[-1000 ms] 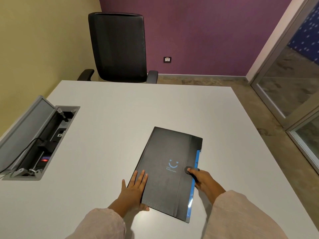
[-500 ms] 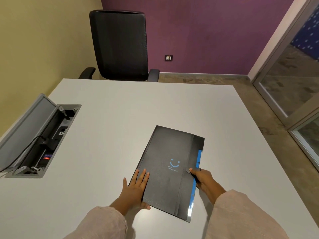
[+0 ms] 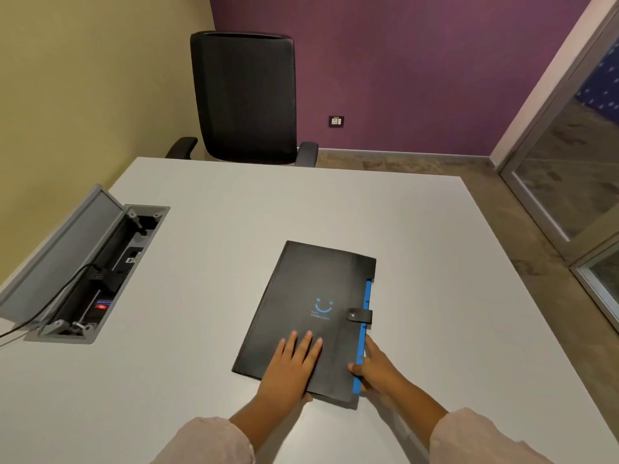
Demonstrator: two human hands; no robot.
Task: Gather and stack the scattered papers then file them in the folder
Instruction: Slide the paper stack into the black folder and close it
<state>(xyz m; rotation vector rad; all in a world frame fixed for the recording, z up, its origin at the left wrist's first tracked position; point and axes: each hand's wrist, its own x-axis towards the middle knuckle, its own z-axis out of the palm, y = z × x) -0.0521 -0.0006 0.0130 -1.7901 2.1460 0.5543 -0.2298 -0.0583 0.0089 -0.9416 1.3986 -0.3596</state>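
While my two hands rest on it, the folder [image 3: 311, 316] serves as landmark for this entry.

Item: folder, black, closed, lying flat and askew on the white counter [image 3: 207, 329], its near end toward me. A pale blue smile mark sits on the cover. The snap strap [image 3: 360, 315] lies across the right edge and looks fastened, though I cannot confirm the stud is seated. A blue strip [image 3: 363, 333] shows along that same right edge.

Papers: none visible anywhere around the folder; I judge they are already inside, and the task is at or near its end.

Left hand [image 3: 293, 366]: spread flat, palm down, pressing the near part of the cover, holding nothing.

Right hand [image 3: 375, 368]: fingers curled at the folder's near right edge, touching the blue strip; whether it pinches the edge or only steadies it, I cannot tell.

Beyond the folder's far end: a black chair [image 3: 244, 95]. Well to the folder's left: an open cable box [image 3: 100, 272] sunk in the counter.

Risks: if the snap is not home, lifting by the right edge could let the flap spring and sheets slide out. Pushing with the flat left hand could skate the folder across the smooth counter.
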